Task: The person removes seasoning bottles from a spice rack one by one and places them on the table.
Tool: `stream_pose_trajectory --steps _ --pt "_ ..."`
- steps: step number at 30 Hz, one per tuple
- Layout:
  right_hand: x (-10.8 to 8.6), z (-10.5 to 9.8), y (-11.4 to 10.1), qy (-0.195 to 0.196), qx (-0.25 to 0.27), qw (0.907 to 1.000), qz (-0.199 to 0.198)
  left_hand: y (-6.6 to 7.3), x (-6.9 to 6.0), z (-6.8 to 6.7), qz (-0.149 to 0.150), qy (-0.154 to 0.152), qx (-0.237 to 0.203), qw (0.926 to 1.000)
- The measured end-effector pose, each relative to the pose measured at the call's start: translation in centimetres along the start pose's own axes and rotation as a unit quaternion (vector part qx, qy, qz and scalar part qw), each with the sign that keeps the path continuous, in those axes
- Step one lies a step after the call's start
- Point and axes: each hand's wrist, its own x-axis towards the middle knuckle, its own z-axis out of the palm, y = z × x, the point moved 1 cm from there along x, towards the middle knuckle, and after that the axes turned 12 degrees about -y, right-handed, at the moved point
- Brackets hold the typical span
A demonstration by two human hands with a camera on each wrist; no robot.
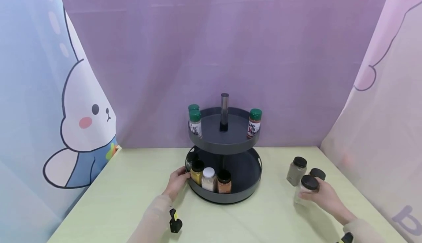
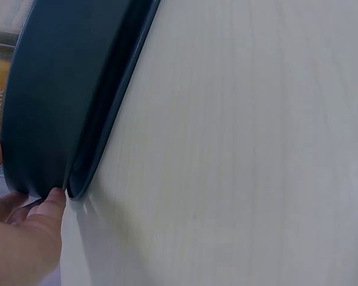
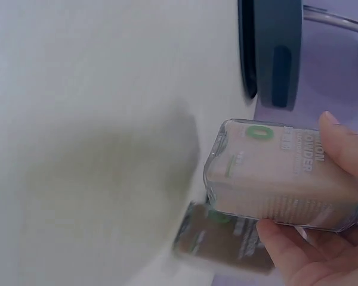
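A dark two-tier turntable spice rack (image 1: 227,198) stands on the table. At the left side of its lower tier, my left hand (image 1: 178,182) grips the rim, thumb on one side and fingers (image 2: 48,211) on the other. Over the table on the right, my right hand (image 1: 326,199) holds a clear, black-lidded spice jar (image 3: 268,173) of pale powder; its partly covered label ends in "ION POWDER". Just behind are two more black-lidded jars, one greyish (image 1: 295,173) and one mostly hidden (image 1: 317,174).
The lower tier bears several jars, among them a yellow turmeric jar (image 1: 196,177), a white-lidded jar (image 1: 208,180) and an orange-brown one (image 1: 224,187). Green-capped bottles (image 1: 254,124) stand on the upper tier around a metal post (image 1: 224,111). A purple curtain (image 1: 230,52) hangs behind.
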Motion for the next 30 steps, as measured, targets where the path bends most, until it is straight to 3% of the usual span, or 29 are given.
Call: stream_pose_trajectory --steps 13,30 --pt "-1.7 -0.5 2.3 -0.012 0.005 0.9998 0.014 0.1 0.1 -0.1 0.013 -0.001 -0.005 0.9999" --pt "-2.3 -1.5 3.3 -0.013 0.008 0.9985 0.053 0.5 -0.1 0.1 0.014 -0.010 0.002 0.9999"
